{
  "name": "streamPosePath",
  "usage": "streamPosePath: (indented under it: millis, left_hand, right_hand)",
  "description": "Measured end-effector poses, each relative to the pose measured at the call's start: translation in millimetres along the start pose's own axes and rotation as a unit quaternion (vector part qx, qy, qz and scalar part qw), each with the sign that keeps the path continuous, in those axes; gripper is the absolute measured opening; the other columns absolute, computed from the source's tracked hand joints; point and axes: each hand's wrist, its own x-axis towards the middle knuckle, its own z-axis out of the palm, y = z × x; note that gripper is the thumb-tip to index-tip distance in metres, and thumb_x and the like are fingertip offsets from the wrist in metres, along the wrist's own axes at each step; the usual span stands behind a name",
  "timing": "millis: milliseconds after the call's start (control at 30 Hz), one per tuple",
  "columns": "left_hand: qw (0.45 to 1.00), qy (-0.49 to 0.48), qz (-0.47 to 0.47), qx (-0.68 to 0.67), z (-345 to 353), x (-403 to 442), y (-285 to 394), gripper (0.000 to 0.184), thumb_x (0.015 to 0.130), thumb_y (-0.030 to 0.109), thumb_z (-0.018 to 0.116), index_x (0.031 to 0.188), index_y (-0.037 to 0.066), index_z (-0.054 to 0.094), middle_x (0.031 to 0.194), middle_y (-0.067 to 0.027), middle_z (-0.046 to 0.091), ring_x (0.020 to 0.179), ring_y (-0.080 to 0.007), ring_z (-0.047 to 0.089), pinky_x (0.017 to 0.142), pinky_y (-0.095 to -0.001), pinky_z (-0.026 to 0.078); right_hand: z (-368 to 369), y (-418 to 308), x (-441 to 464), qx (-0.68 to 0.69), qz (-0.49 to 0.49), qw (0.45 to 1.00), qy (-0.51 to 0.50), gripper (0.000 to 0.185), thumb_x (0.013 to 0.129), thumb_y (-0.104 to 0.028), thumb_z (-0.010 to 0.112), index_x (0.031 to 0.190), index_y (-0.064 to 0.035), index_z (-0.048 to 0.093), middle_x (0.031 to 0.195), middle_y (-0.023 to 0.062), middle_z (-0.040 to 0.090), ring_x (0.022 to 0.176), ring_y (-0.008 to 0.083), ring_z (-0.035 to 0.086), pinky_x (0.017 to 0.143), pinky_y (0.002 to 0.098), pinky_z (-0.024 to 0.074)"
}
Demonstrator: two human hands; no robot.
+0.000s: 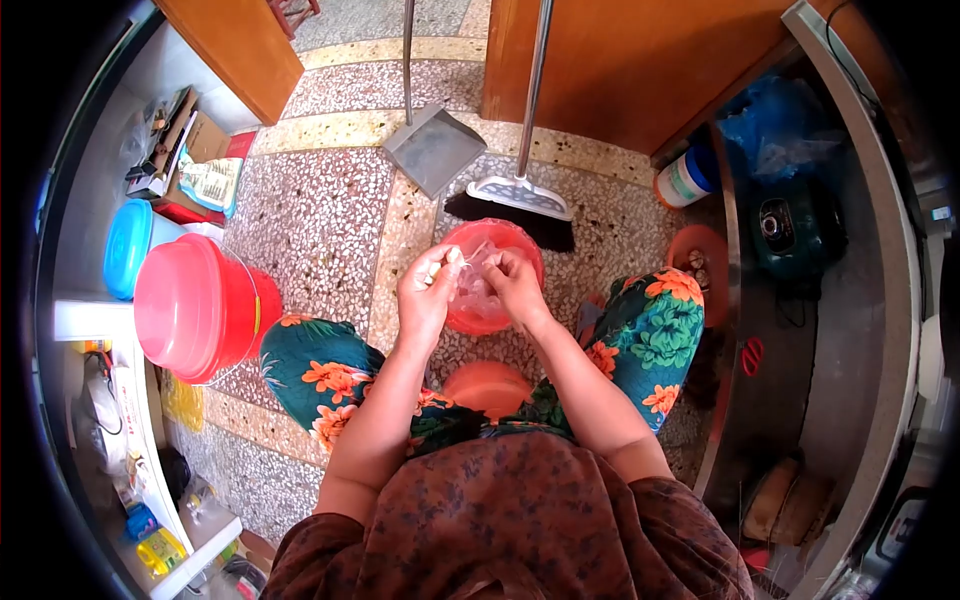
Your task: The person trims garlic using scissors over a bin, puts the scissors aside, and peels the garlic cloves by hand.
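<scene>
A red bucket (537, 250) stands on the floor between my knees, with a clear plastic bag (478, 290) inside it. My left hand (430, 283) is over the bucket's left side, thumb and fingers pinched together around something small and pale that I cannot name. Close by on the right, my right hand (513, 285) is over the bag with its fingers curled in a pinch. Whatever is between those fingertips is too small to tell. The two hands face each other, a little apart.
A broom (520, 195) and a grey dustpan (435, 150) stand just beyond the bucket. A lidded red bucket (190, 310) and a blue-lidded one (128, 250) are at left. At right, a bowl (690, 240) holds pale lumps beside a shelf with red scissors (752, 356).
</scene>
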Motion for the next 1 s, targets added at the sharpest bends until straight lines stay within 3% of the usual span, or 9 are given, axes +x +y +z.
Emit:
streamPosePath:
  millis: [367,533,667,733,767,833,1000]
  left_hand:
    - [0.999,0.038,-0.007,-0.038,-18.6,-2.2,-12.9,0.023,0.089,0.011,0.063,0.109,0.000,0.061,0.078,0.0023,0.059,0.057,-0.0015,0.045,0.050,-0.0162,0.036]
    - [0.999,0.042,-0.010,-0.023,-20.7,-2.2,-12.7,0.022,0.089,0.011,0.063,0.108,0.000,0.061,0.077,0.0025,0.058,0.057,-0.0016,0.045,0.050,-0.0164,0.036]
    - [0.998,0.044,-0.016,-0.030,-20.2,-0.9,-11.2,0.022,0.089,0.011,0.063,0.108,0.000,0.061,0.076,0.0026,0.058,0.057,-0.0015,0.044,0.050,-0.0163,0.036]
    - [0.998,0.046,-0.021,-0.022,-19.0,-1.2,-9.6,0.023,0.089,0.011,0.063,0.109,0.000,0.061,0.074,0.0032,0.057,0.057,-0.0013,0.044,0.049,-0.0163,0.035]
    - [0.998,0.046,-0.021,-0.022,-18.6,-1.1,-9.5,0.023,0.089,0.011,0.063,0.109,0.000,0.061,0.074,0.0032,0.057,0.057,-0.0013,0.044,0.049,-0.0163,0.035]
    - [0.999,0.035,-0.027,-0.026,-18.1,-0.2,-9.3,0.023,0.089,0.012,0.063,0.109,0.000,0.061,0.073,0.0040,0.056,0.057,-0.0011,0.043,0.049,-0.0163,0.034]
    - [0.999,0.033,-0.028,-0.018,-15.8,-0.5,-9.2,0.023,0.089,0.013,0.064,0.109,0.000,0.062,0.072,0.0047,0.055,0.057,-0.0009,0.042,0.049,-0.0163,0.033]
  right_hand:
    - [-11.3,66.7,37.1,-0.139,0.061,0.984,0.091,0.010,0.085,-0.010,0.058,0.082,-0.0010,0.063,0.066,0.0033,0.060,0.054,0.0104,0.055,0.050,0.0266,0.0439]
    - [-24.0,106.4,56.5,-0.239,-0.034,0.961,0.133,0.010,0.074,-0.009,0.064,0.078,0.0002,0.061,0.065,0.0099,0.062,0.057,0.0190,0.060,0.057,0.0321,0.0480]
    - [-27.3,107.7,54.2,-0.227,-0.014,0.967,0.112,0.011,0.071,-0.007,0.066,0.077,-0.0001,0.060,0.066,0.0111,0.062,0.060,0.0199,0.061,0.058,0.0327,0.0484]
    - [-28.5,112.2,55.2,-0.229,-0.058,0.967,0.093,0.009,0.078,0.001,0.062,0.076,-0.0031,0.054,0.064,0.0014,0.055,0.050,0.0095,0.052,0.042,0.0242,0.0429]
    - [-29.3,114.0,55.9,-0.230,-0.058,0.967,0.093,0.009,0.078,0.001,0.062,0.076,-0.0031,0.054,0.064,0.0014,0.055,0.050,0.0095,0.052,0.042,0.0242,0.0429]
    - [-31.7,118.1,58.4,-0.192,-0.022,0.975,0.108,0.009,0.073,-0.002,0.064,0.081,-0.0003,0.060,0.069,0.0103,0.063,0.064,0.0175,0.060,0.062,0.0316,0.0485]
    - [-33.3,113.8,56.1,-0.156,-0.007,0.982,0.105,0.006,0.077,0.000,0.061,0.084,0.0000,0.061,0.071,0.0087,0.064,0.065,0.0153,0.059,0.063,0.0309,0.0481]
